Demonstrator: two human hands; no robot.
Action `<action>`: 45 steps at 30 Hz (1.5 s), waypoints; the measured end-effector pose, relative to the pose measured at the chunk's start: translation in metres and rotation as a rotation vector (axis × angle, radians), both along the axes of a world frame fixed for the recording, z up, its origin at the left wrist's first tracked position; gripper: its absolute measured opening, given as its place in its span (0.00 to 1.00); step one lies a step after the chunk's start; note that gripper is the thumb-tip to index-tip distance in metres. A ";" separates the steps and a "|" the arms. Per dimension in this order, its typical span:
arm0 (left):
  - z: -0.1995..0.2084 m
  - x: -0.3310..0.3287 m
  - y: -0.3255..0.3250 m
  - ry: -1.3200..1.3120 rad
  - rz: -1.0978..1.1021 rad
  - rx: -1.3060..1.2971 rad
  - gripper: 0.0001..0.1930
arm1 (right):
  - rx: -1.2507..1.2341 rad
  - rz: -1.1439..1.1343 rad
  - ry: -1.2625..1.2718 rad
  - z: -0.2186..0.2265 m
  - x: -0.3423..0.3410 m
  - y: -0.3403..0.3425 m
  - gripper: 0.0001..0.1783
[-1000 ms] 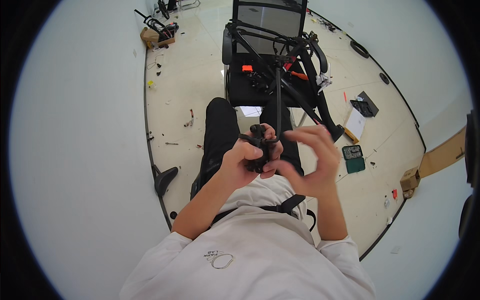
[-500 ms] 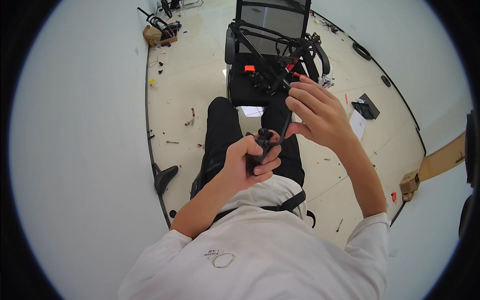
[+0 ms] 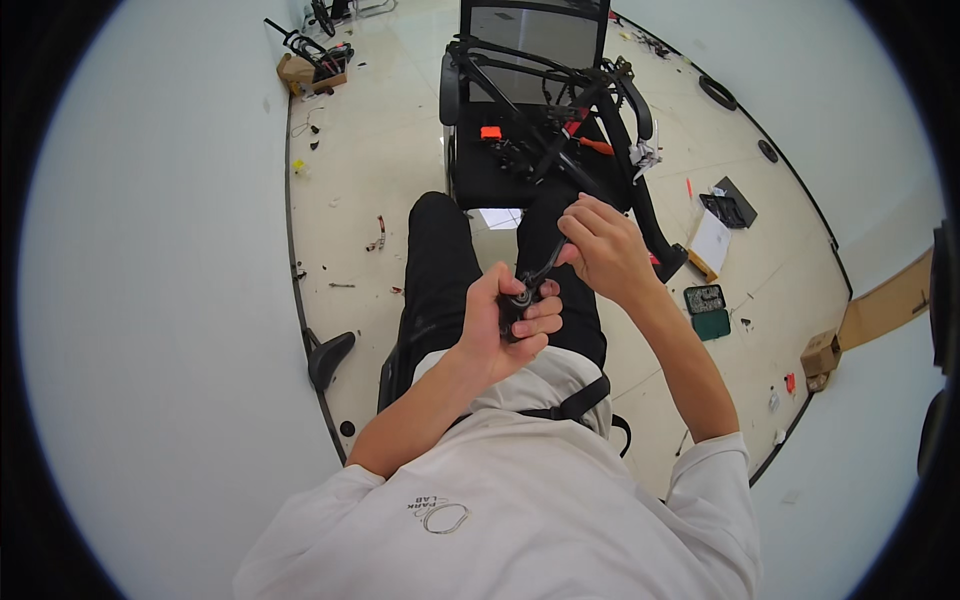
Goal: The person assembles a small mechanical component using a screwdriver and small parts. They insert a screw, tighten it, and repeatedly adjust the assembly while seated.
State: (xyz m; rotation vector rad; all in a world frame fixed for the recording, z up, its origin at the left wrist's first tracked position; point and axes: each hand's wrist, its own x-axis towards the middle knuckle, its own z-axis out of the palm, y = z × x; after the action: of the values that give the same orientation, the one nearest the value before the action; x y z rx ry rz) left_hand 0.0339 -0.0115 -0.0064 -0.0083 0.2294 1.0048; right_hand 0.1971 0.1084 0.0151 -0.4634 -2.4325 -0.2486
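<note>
My left hand [image 3: 492, 325] is wrapped round a small, chunky black bicycle part [image 3: 517, 305], held above my lap. A round fitting shows on its upper side; the palm and fingers cover much of it. From the part a thin bent black rod [image 3: 545, 268] runs up to my right hand [image 3: 608, 250], whose thumb and fingers are closed on its far end. Whether the rod is a hex key or a lever, I cannot tell. Beyond my knees a black bicycle frame [image 3: 520, 118] lies across an office chair [image 3: 470, 185].
An orange-handled tool [image 3: 596, 146] and a small orange block [image 3: 490, 133] are on the chair. To the right on the floor lie an open green case [image 3: 711, 325] and a white-topped box [image 3: 710, 245]. A bicycle saddle [image 3: 330, 358] rests by the left wall.
My right hand has come down and closer to my left hand, its fingers now bent in round the rod. The rod and part have tilted. The view has shifted slightly.
</note>
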 end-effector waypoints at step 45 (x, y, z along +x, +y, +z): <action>-0.001 0.011 -0.004 0.414 0.659 0.533 0.20 | -0.921 0.160 0.697 0.008 -0.022 -0.095 0.21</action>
State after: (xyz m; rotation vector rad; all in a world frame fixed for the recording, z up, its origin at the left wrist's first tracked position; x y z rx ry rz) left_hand 0.0447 -0.0158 -0.0069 0.6499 0.3394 1.6988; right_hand 0.1750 0.0132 0.0231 -0.5990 -1.7436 0.9799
